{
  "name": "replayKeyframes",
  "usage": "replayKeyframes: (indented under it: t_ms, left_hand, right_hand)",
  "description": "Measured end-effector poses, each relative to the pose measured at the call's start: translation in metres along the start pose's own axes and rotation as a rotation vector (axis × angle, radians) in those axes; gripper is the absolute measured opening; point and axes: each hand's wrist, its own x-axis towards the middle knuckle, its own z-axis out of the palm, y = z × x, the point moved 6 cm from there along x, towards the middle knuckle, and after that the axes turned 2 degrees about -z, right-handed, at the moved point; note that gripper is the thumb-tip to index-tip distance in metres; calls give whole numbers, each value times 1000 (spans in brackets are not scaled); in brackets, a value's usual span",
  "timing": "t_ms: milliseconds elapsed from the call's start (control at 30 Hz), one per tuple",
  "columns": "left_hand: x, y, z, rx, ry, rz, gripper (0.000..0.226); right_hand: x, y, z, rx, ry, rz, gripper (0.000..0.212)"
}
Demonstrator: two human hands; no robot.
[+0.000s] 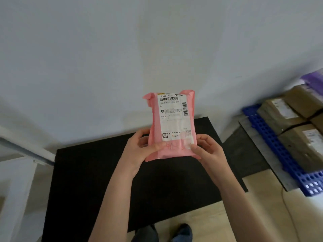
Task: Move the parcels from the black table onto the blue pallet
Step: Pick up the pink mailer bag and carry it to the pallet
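From the head camera, a pink plastic mailer parcel (172, 126) is held upright in the air above the black table (97, 180), clear of its surface. A white shipping label (173, 116) covers most of its facing side, with barcodes at the top and right edge and the code "T007" printed on the left.

The left hand (139, 149) clasps the parcel's lower left edge, thumb pressed on the front and the other fingers wrapped behind it. The right hand (208, 151) clasps the lower right corner in the same way, thumb on the front near the bottom of the label. Both bare forearms reach up from the bottom of the view.

To the right, well apart from the table, the blue pallet (279, 149) lies on the floor; its perforated edge shows. Brown cardboard boxes (297, 119) with white labels sit on it, packed side by side, and a purple parcel (312, 81) lies at the far end, blurred.

Behind the table rises a plain pale wall (122, 49). Dark shoes (181, 233) show at the bottom edge on a light wooden floor (209, 222).
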Motion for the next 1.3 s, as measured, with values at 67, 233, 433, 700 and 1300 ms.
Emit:
replayKeyframes:
  t_ms: [67, 233, 433, 700, 1300]
  left_hand:
    - [2, 5, 20, 33, -29, 29, 69]
    - [10, 17, 53, 155, -99, 145, 57]
    - [30, 22, 111, 240, -349, 193, 57]
    - [18, 15, 228, 332, -729, 241, 62]
    - [-37, -8, 459, 318, -766, 231, 55]
  right_hand:
    - [-8, -4, -19, 44, 39, 6, 55]
    - [-23, -4, -45, 65, 96, 19, 56]
    - [-59, -10, -92, 20, 328, -44, 38]
    - [-138, -5, -160, 37, 709, -96, 44]
    - [-220, -33, -377, 11, 779, -109, 32]
